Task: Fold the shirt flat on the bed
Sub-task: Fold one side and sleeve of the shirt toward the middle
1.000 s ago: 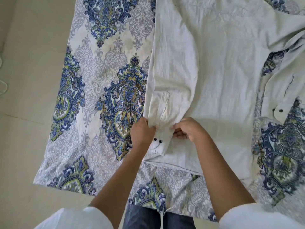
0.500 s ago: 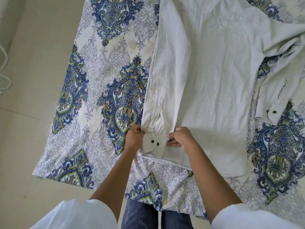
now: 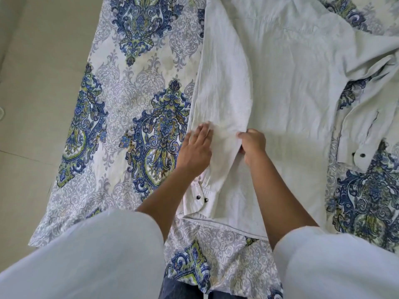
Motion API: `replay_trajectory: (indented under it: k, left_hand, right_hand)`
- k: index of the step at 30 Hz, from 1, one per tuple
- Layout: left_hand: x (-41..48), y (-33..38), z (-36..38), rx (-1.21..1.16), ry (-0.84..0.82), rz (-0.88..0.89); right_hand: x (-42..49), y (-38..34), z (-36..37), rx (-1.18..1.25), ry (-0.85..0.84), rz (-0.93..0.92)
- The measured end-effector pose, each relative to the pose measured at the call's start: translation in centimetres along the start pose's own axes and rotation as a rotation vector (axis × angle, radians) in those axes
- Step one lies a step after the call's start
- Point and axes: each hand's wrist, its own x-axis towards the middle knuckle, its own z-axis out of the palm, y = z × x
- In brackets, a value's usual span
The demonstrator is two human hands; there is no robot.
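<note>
A pale white long-sleeved shirt [image 3: 287, 83] lies spread on the patterned bed sheet [image 3: 133, 104]. Its left sleeve [image 3: 222, 87] is folded down along the shirt's left side, and the cuff [image 3: 197, 199] with two dark buttons lies near the hem. My left hand [image 3: 195, 149] rests flat on the sleeve, fingers spread and blurred. My right hand [image 3: 252, 143] pinches the sleeve's right edge. The other sleeve [image 3: 367, 130] lies crumpled at the right, its cuff showing dark buttons.
The bed's left edge drops to a beige tiled floor [image 3: 38, 83]. The blue, green and grey sheet shows around the shirt on the left, front and right. My white sleeves and dark trousers [image 3: 183, 290] fill the bottom of the view.
Both hands have left the buttoned cuff and moved up the folded sleeve. The left hand has opened flat onto the cloth; the right now pinches the sleeve's edge.
</note>
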Motion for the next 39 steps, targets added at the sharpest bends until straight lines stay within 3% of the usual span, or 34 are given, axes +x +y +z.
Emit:
replay_trajectory:
  k: [3, 8, 13, 15, 17, 19, 20, 22, 24, 26, 30, 33, 39]
  left_hand:
    - [0.6, -1.4, 1.0, 0.066, -0.053, 0.039]
    - [2.3, -2.1, 0.8, 0.086, 0.057, 0.136]
    - [3.3, -2.0, 0.4, 0.086, 0.16, 0.111]
    - [5.4, -1.4, -1.4, 0.055, 0.247, 0.087]
    - [8.9, -1.3, -3.5, 0.06, 0.303, 0.121]
    - [12.4, -1.9, -5.2, 0.069, 0.21, 0.135]
    - [13.9, -2.8, -5.4, 0.07, 0.157, 0.106]
    - [15.5, -4.7, -5.1, 0.123, 0.105, 0.048]
    - [16.2, -6.0, -4.6, 0.152, 0.122, 0.076]
    - [16.9, -6.2, -4.9, 0.124, 0.181, 0.095]
    - [22.5, -5.0, -8.4, 0.09, 0.279, 0.157]
    - [28.0, -6.3, -11.2, 0.151, 0.177, 0.127]
    - [34.4, -8.4, -14.3, 0.23, 0.055, 0.074]
  right_hand:
    - [1.3, -0.4, -0.3, 0.077, 0.006, 0.126]
    - [2.8, -4.0, 0.9, 0.139, -0.034, -0.017]
    - [5.9, -7.2, 0.3, 0.038, 0.13, -0.018]
    - [6.2, -7.8, 0.8, -0.279, 0.299, -0.231]
    - [5.5, -8.0, 2.1, -0.636, 0.454, -0.743]
    - [6.4, -7.5, 4.0, -0.872, 0.36, -1.098]
    - [7.6, -7.1, 4.5, -0.992, 0.283, -1.142]
    - [9.7, -6.8, 4.0, -1.168, 0.231, -1.028]
    - [11.2, -7.2, 3.3, -1.156, 0.318, -0.877]
    - [11.0, -8.1, 3.9, -1.061, 0.391, -0.912]
    - [11.5, -8.9, 6.9, -1.158, 0.283, -1.135]
    - [12.8, -8.9, 7.2, -1.214, 0.269, -1.021]
    - [13.2, -9.0, 7.6, -1.143, 0.296, -0.993]
